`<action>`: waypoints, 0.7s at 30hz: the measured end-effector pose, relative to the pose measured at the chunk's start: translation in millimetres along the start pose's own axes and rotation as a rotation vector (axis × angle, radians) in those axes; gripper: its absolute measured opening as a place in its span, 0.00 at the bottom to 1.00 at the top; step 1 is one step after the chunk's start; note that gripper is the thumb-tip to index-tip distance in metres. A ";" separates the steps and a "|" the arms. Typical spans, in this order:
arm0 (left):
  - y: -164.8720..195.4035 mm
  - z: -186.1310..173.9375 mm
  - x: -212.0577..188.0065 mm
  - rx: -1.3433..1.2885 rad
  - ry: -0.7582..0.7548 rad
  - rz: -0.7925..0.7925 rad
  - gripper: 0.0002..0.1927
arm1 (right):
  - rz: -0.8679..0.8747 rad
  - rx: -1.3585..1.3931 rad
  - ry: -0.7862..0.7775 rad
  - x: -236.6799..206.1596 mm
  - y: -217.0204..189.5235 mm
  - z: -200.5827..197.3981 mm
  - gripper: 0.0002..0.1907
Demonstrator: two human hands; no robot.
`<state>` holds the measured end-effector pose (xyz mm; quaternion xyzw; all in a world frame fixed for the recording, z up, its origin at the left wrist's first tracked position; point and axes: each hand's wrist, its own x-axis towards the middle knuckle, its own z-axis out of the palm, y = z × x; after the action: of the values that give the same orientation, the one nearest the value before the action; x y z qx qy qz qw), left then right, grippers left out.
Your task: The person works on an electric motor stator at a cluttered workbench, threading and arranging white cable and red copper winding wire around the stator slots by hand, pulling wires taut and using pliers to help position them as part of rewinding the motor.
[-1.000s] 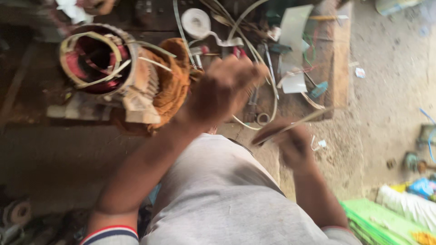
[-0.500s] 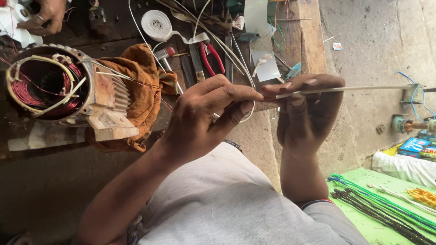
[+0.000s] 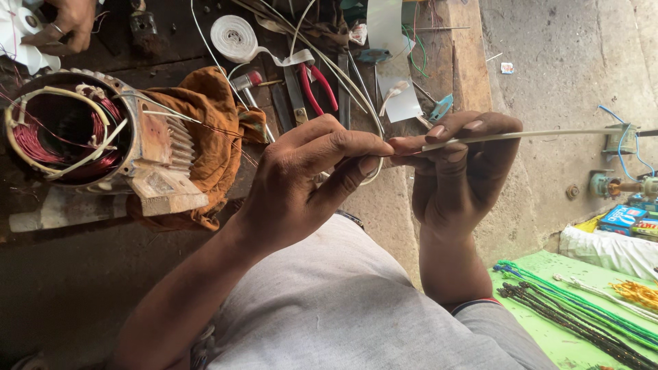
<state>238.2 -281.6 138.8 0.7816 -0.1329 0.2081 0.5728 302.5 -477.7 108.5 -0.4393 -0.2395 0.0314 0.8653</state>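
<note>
My left hand and my right hand meet fingertip to fingertip above my grey-clothed lap. My right hand grips a thin off-white sleeve tube that runs out level to the right. My left hand pinches the near end of that tube between thumb and forefinger, where a thin white wire curves up toward the bench. A motor stator with red-copper windings and white lacing lies to the left, apart from both hands.
An orange cloth drapes beside the stator. Red-handled pliers, a white tape roll and loose wires lie on the wooden bench. Another person's hand works at the top left. A green mat holds bundled sleeves.
My hands have come together and steadied, both now pinching the sleeve tube held level. The view has shifted, so the stator sits farther left.
</note>
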 end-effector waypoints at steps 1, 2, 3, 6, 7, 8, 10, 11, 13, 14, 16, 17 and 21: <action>-0.3 0.0 -0.1 -0.004 0.000 0.001 0.07 | -0.002 0.000 -0.001 -0.2 0.2 -0.2 0.10; -0.7 0.0 -0.3 -0.009 -0.001 0.002 0.07 | -0.004 0.001 -0.001 -0.5 0.5 -0.1 0.10; -1.3 0.0 -0.6 -0.008 -0.002 0.002 0.07 | -0.007 -0.002 -0.004 -0.8 0.9 -0.1 0.11; -2.3 -0.8 -1.0 -0.004 -0.006 0.011 0.07 | -0.019 -0.016 0.001 -2.2 3.5 0.9 0.11; -2.4 -1.4 -1.1 -0.002 -0.008 0.021 0.07 | -0.025 -0.022 0.003 -2.5 4.3 1.0 0.10; -2.4 -1.9 -1.3 -0.002 -0.011 0.029 0.08 | -0.031 -0.029 0.004 -2.3 5.7 0.9 0.10; -2.1 -2.5 -1.7 0.004 -0.014 0.030 0.08 | -0.037 -0.042 -0.005 -1.4 7.8 -0.1 0.08; -2.4 -2.3 -1.8 0.007 -0.016 0.031 0.08 | -0.039 -0.046 -0.015 -1.1 8.5 -0.7 0.08; -4.4 0.1 -2.1 0.054 -0.017 0.045 0.08 | -0.011 -0.040 -0.051 0.4 9.5 -2.2 0.08; -6.4 1.9 -2.4 0.077 -0.016 0.053 0.07 | 0.014 -0.031 -0.069 0.5 9.8 -2.4 0.08; -13.1 7.2 -2.4 0.056 0.008 0.084 0.11 | 0.079 -0.016 -0.104 -0.9 10.3 -1.1 0.08; -17.5 8.8 -2.9 0.047 0.022 0.100 0.13 | 0.098 -0.020 -0.123 -1.5 10.7 -0.1 0.09; -37.1 -3.8 -10.9 0.014 0.002 0.220 0.16 | 0.081 -0.204 -0.192 -5.4 14.7 5.6 0.10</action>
<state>244.5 -266.8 103.3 0.7661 -0.2158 0.2714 0.5411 297.6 -466.0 97.8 -0.5293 -0.3051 0.0835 0.7872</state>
